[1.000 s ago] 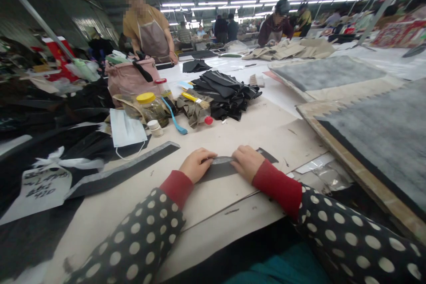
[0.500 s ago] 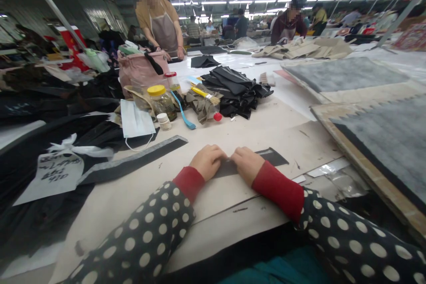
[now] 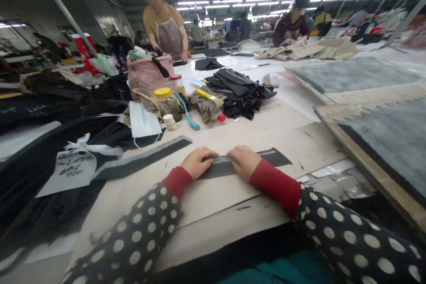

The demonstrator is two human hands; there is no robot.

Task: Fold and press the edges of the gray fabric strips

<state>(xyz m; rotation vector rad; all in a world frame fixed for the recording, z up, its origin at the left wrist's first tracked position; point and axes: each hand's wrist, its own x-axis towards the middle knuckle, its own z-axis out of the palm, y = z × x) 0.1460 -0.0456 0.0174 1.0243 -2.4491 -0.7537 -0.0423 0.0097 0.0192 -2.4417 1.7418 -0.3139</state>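
Observation:
A dark fabric strip [image 3: 222, 167] with a lighter grey line along its upper edge lies flat on the pale tabletop. My left hand [image 3: 199, 161] is closed on the strip's upper edge, thumb and fingers drawn together near its left part. Beyond a short gap, my right hand [image 3: 245, 162] bends its fingers down onto the same edge, closed on it. Part of the strip passes beneath the right hand and shows again to its right. To the left lies a second dark strip [image 3: 143, 159] with a grey border.
Behind my hands stand a yellow-lidded jar [image 3: 167, 104], a small white bottle [image 3: 170, 122], a blue-handled tool [image 3: 188, 113], a brush [image 3: 209, 96] and a pile of black pieces [image 3: 241, 91]. Framed boards [image 3: 376, 120] lie right. Two co-workers [image 3: 169, 31] stand across the table.
My left hand has moved left along the strip, widening the gap between my hands and uncovering more of the grey line. The right hand stays near the same spot. The view has shifted slightly.

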